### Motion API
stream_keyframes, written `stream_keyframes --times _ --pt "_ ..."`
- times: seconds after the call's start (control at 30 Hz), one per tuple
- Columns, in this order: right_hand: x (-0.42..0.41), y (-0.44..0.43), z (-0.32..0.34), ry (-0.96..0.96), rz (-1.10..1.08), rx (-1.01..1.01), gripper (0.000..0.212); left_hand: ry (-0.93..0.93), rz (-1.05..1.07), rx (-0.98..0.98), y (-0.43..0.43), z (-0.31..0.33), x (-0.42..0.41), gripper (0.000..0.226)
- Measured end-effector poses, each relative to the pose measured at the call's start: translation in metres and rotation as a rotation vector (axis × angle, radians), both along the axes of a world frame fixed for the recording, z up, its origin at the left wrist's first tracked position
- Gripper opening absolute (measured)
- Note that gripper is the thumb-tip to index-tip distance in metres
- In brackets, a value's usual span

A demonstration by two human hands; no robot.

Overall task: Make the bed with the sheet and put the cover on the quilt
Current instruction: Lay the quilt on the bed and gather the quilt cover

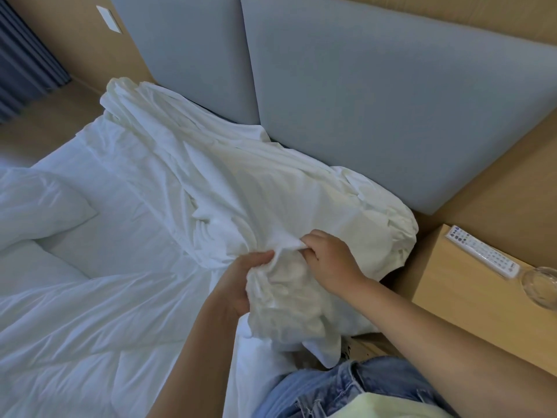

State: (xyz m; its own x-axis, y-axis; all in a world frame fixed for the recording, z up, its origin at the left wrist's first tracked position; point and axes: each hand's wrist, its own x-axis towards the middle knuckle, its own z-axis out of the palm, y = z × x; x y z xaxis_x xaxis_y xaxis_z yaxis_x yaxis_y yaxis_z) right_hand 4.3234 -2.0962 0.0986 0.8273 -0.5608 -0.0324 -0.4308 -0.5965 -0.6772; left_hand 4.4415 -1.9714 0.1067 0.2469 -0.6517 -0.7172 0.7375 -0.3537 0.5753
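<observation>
A white quilt cover [229,176] lies crumpled in a long band along the head of the bed, from the far corner to the near right corner. My left hand [238,282] grips a bunched wad of this cover near the bed's right edge. My right hand [328,260] pinches a fold of the same fabric just above the wad. A white quilt [90,312] is spread over the mattress to the left. The white bed sheet [126,206] shows between the quilt and the cover. A pillow [36,203] lies at the far left.
A grey padded headboard [361,101] runs behind the bed. To the right stands a wooden bedside table [470,291] carrying a white remote control [482,254] and a glass ashtray [542,285]. Dark curtains [21,61] hang at the top left.
</observation>
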Motion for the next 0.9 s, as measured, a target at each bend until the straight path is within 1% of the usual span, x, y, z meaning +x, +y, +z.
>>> stream_keyframes --times 0.07,0.13,0.2,0.23,0.27,0.3,0.33,0.37,0.4,0.43,0.47,0.5,0.53,0.57,0.6,0.63,0.67,0.7,0.73,0.77,0.8,0.87,0.9 --pt "0.004 0.011 0.008 -0.105 0.034 -0.029 0.032 -0.030 0.054 -0.044 -0.008 0.004 -0.007 0.031" --pt "0.008 0.025 0.016 -0.144 0.146 -0.071 0.043 0.066 0.127 -0.118 -0.015 0.005 -0.013 0.049" --pt "0.011 0.034 0.020 -0.157 0.209 -0.135 0.042 0.136 0.147 -0.144 -0.017 0.009 -0.014 0.062" --pt "0.011 0.035 0.020 -0.159 0.226 -0.157 0.041 0.126 0.135 -0.119 -0.019 0.009 -0.011 0.060" --pt "0.010 0.036 0.018 -0.165 0.243 -0.153 0.039 0.095 0.100 -0.079 -0.020 0.007 -0.008 0.053" --pt "0.008 0.036 0.016 -0.172 0.260 -0.111 0.037 0.067 0.066 -0.045 -0.023 0.009 -0.007 0.048" --pt "0.005 0.034 0.015 -0.173 0.259 -0.024 0.033 0.032 0.080 -0.031 -0.022 0.010 -0.004 0.047" --pt "0.001 0.031 0.014 -0.187 0.223 0.092 0.027 0.014 0.101 -0.035 -0.023 0.013 -0.002 0.049" --pt "-0.002 0.026 0.013 -0.222 0.139 0.194 0.021 0.005 0.139 -0.044 -0.027 0.012 0.002 0.052" --pt "-0.006 0.019 0.011 -0.253 0.025 0.250 0.019 0.012 0.177 -0.073 -0.032 0.015 0.002 0.055" --pt "-0.008 0.011 0.008 -0.244 -0.080 0.266 0.023 0.035 0.230 -0.138 -0.033 0.018 0.002 0.057" --pt "-0.009 0.003 0.004 -0.192 -0.140 0.270 0.029 0.061 0.290 -0.212 -0.029 0.021 0.001 0.059" --pt "-0.010 -0.003 0.002 -0.114 -0.143 0.289 0.036 0.055 0.349 -0.242 -0.023 0.021 0.001 0.059" --pt "-0.009 -0.008 -0.001 -0.038 -0.096 0.308 0.039 0.053 0.356 -0.273 -0.017 0.019 0.002 0.051" --pt "-0.007 -0.010 -0.004 0.029 -0.024 0.297 0.035 0.101 0.307 -0.319 -0.011 0.017 0.001 0.032" --pt "-0.005 -0.009 -0.005 0.080 0.035 0.261 0.028 0.138 0.249 -0.345 -0.006 0.019 -0.001 0.021" --pt "-0.004 -0.009 -0.006 0.102 0.057 0.206 0.023 0.131 0.185 -0.304 -0.001 0.015 -0.003 0.033" --pt "-0.003 -0.008 -0.006 0.072 0.036 0.151 0.022 0.110 0.115 -0.213 0.002 0.011 -0.005 0.045" --pt "-0.003 -0.005 -0.004 0.012 -0.008 0.096 0.023 0.096 0.091 -0.111 0.003 0.004 -0.006 0.049" --pt "-0.002 -0.001 0.000 -0.059 -0.035 0.040 0.026 0.066 0.082 -0.032 0.001 0.005 -0.010 0.047" --pt "0.000 0.004 0.006 -0.111 -0.017 -0.002 0.032 0.032 0.061 0.006 -0.002 0.006 -0.010 0.047" --pt "0.004 0.016 0.013 -0.123 0.136 -0.045 0.043 0.025 0.065 0.023 -0.009 0.008 -0.011 0.053" --pt "0.006 0.023 0.016 -0.106 0.211 -0.060 0.046 0.037 0.068 0.031 -0.013 0.008 -0.009 0.053"
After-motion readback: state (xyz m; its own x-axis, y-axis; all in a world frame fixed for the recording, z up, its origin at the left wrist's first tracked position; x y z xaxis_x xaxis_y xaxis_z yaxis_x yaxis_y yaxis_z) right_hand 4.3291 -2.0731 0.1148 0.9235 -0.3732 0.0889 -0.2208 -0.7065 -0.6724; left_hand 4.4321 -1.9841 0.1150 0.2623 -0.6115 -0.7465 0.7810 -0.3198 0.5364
